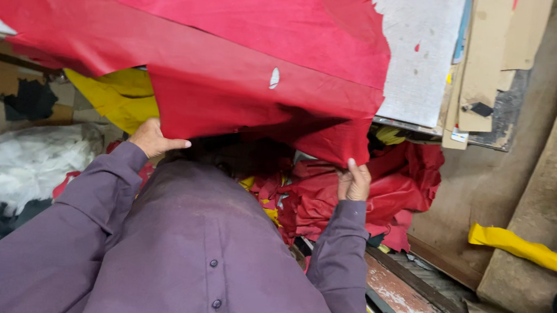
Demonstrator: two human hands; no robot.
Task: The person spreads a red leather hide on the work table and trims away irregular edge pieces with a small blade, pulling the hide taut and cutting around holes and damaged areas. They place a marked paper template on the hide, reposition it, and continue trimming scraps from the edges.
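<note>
Under the red sheet (233,58), both hands pinch its lower edge: left hand (152,139) and right hand (355,181), fingers closed on it (small hole showing). Overhanging the table (414,61), it could slip or tear.

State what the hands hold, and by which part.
Both hands, left and right, grip the lower edge of a large red sheet, apparently leather.

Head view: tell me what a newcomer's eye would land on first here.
The big red sheet fills the upper half of the view, draped off the table, its lower edge held by the left hand and right hand. Beneath it lies a heap of crumpled red pieces, with a yellow sheet at left. A yellow strip lies lower right.
</note>
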